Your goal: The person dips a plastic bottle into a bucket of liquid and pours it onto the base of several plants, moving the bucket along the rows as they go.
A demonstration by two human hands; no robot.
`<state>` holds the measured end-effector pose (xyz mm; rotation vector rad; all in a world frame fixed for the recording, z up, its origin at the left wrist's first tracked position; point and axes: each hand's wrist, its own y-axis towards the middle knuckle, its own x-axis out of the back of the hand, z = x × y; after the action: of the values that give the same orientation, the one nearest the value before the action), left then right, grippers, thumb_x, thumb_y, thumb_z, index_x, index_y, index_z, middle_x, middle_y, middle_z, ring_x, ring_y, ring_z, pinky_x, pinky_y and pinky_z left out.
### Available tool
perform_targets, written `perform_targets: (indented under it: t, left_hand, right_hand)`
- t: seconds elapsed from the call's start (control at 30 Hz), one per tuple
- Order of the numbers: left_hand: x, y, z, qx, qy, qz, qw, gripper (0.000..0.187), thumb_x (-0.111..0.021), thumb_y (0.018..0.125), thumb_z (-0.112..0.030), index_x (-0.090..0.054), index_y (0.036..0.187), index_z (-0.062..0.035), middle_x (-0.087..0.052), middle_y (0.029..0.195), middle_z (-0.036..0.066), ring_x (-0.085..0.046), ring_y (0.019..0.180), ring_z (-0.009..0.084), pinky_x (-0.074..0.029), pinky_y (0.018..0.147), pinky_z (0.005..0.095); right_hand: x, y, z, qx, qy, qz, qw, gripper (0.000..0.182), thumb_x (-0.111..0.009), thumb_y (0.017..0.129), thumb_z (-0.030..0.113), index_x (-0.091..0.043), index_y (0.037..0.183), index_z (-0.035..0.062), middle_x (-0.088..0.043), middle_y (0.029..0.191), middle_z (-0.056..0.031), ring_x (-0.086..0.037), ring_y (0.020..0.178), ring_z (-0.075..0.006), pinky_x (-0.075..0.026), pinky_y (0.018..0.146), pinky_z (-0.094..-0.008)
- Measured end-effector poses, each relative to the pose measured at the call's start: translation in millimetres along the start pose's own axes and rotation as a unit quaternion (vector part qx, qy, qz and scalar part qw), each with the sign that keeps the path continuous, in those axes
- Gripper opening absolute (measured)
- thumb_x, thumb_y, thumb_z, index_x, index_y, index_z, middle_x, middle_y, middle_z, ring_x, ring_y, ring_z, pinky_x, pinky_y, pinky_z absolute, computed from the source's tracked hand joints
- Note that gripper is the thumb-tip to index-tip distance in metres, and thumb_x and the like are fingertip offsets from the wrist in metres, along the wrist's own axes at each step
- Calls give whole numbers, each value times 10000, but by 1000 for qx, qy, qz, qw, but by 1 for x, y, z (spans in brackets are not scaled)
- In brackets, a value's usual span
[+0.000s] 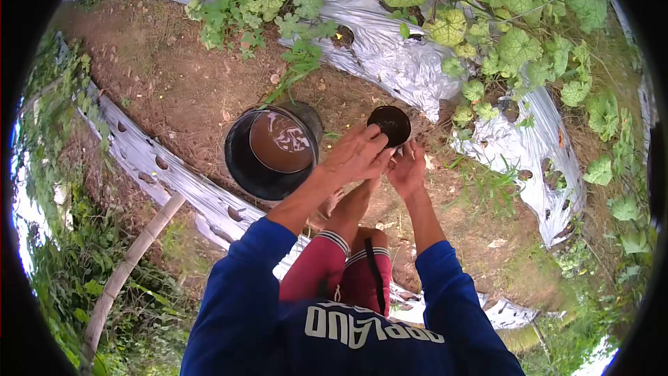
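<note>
A small dark round cup [390, 125] is held out in front of my body. My left hand [357, 155] is closed on its near left rim, with the fingertips at the edge. Just below the cup, my right hand [407, 167] has its palm turned up and its fingers apart, near the cup's underside; whether it touches the cup is unclear. To the left on the soil stands a black bucket [240, 167] with brown liquid [278, 143] inside, light reflections on its surface.
Silver plastic mulch [390, 49] with leafy vines [515, 52] lies ahead and to the right. Another mulch strip [163, 160] with holes runs along the left. A wooden pole [122, 271] leans at lower left. Brown soil [153, 49] lies between the strips.
</note>
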<state>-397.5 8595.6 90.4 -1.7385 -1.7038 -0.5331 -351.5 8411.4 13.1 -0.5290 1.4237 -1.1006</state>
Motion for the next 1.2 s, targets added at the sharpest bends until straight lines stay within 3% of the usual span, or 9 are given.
perform_targets:
  t: [0.27, 0.37, 0.53, 0.6, 0.63, 0.83, 0.9, 1.03, 1.2]
  left_hand:
    - [70, -146, -24, 11, 7, -2, 1000, 146, -621, 817, -142, -592, 898, -24, -552, 881, 149, -561, 819, 368, -476, 719, 443]
    - [103, -178, -17, -9, 39, 2, 999, 135, -632, 804, -127, -592, 876, -20, -546, 847, 154, -563, 802, 376, -478, 692, 448]
    - [162, -202, -4, 1, 72, 31, 997, 155, -627, 825, -108, -607, 948, -17, -576, 831, 180, -569, 779, 405, -465, 672, 474]
    - [185, -204, 4, 10, 89, 46, 995, 141, -626, 827, -106, -607, 932, -14, -572, 807, 184, -568, 757, 413, -462, 655, 472]
    - [197, -201, 6, 32, 94, 50, 994, 129, -625, 829, -104, -607, 917, -12, -568, 782, 188, -568, 736, 420, -459, 638, 470]
    - [251, -164, 49, -22, 128, 61, 990, 130, -630, 831, -118, -574, 832, 0, -554, 748, 200, -561, 695, 420, -447, 595, 465]
    - [266, -139, 75, -41, 133, 51, 989, 138, -633, 826, -119, -562, 806, -2, -554, 746, 197, -565, 698, 417, -448, 600, 468]
    - [289, -68, 136, -77, 133, 76, 985, 153, -624, 818, -131, -548, 790, -1, -557, 735, 194, -577, 705, 410, -455, 600, 463]
    - [287, 34, 228, -110, 176, 150, 967, 200, -606, 821, -193, -587, 776, 1, -599, 772, 199, -596, 727, 399, -469, 650, 470]
  right_hand:
    - [-41, -76, -117, -20, -86, 28, 996, 584, -444, 919, 502, -358, 1411, 198, -543, 1217, -66, -568, 975, -191, -486, 818, -337]
    - [-71, -89, -163, 7, -67, 44, 997, 530, -466, 930, 493, -406, 1348, 171, -526, 1179, -77, -578, 900, -203, -508, 786, -361]
    - [-117, -85, -218, -37, -86, 74, 993, 511, -456, 952, 482, -370, 1398, 248, -561, 1162, -24, -574, 881, -143, -489, 794, -325]
    - [-134, -77, -235, -38, -69, 100, 992, 557, -473, 928, 515, -366, 1399, 238, -544, 1201, -33, -576, 941, -174, -461, 849, -363]
    - [-145, -74, -238, -47, -70, 119, 989, 604, -490, 904, 547, -362, 1400, 227, -527, 1240, -42, -579, 1002, -204, -433, 904, -402]
    - [-210, -25, -237, -21, -78, 109, 991, 545, -470, 905, 555, -450, 1309, 189, -575, 1156, -71, -579, 984, -209, -443, 879, -380]
    - [-238, -7, -225, -1, -70, 109, 992, 449, -405, 959, 483, -479, 1264, 162, -584, 1028, -44, -586, 888, -190, -475, 841, -368]
    - [-263, 64, -225, 55, -53, 105, 992, 572, -446, 911, 561, -459, 1315, 157, -567, 1129, -87, -556, 968, -207, -430, 898, -373]
    - [-295, 117, -239, 98, 53, -70, 991, 578, -522, 889, 497, -454, 1324, 122, -486, 1182, -94, -518, 932, -199, -455, 849, -349]
